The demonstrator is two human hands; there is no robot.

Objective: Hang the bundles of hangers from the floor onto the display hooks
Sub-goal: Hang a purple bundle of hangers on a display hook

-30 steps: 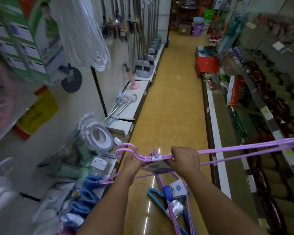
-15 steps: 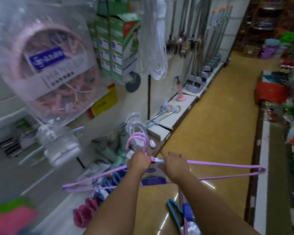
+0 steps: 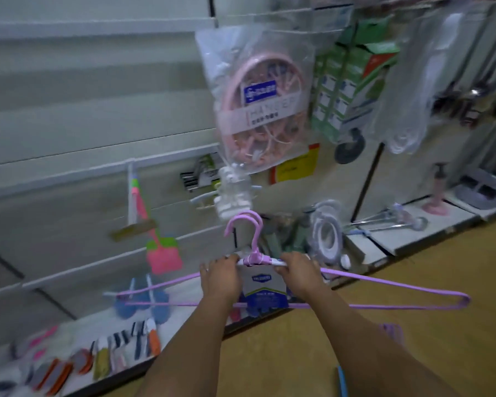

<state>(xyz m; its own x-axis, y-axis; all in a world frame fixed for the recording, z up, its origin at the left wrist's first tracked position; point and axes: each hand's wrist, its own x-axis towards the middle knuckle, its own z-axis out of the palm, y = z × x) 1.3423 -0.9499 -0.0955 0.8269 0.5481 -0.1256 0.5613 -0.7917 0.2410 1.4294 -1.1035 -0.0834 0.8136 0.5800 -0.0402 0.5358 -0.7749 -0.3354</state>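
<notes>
I hold a bundle of purple hangers [image 3: 384, 285] upright in front of the slatted display wall [image 3: 69, 116], hooks pointing up. My left hand [image 3: 221, 277] grips the bundle's neck left of the hook stems. My right hand [image 3: 297, 272] grips it on the right side. A white and blue label card [image 3: 265, 290] hangs between my hands. The purple hooks [image 3: 245, 226] sit just below a white hanging item. At the bottom right edge, a blue hanger [image 3: 341, 381] and a purple bundle [image 3: 391, 332] lie on the floor.
A bagged pink round clip hanger [image 3: 262, 110] hangs above the hooks. Green boxes [image 3: 347, 90] and bagged white hangers [image 3: 430, 81] hang to the right. A pink swatter [image 3: 163, 253] hangs on the left. Small goods line the low white shelf [image 3: 98, 356]. Yellow floor [image 3: 441, 282] lies right.
My view has swung left, from the aisle to the display wall. The bundle has turned from lying flat to upright, hooks up, and has come closer to the wall.
</notes>
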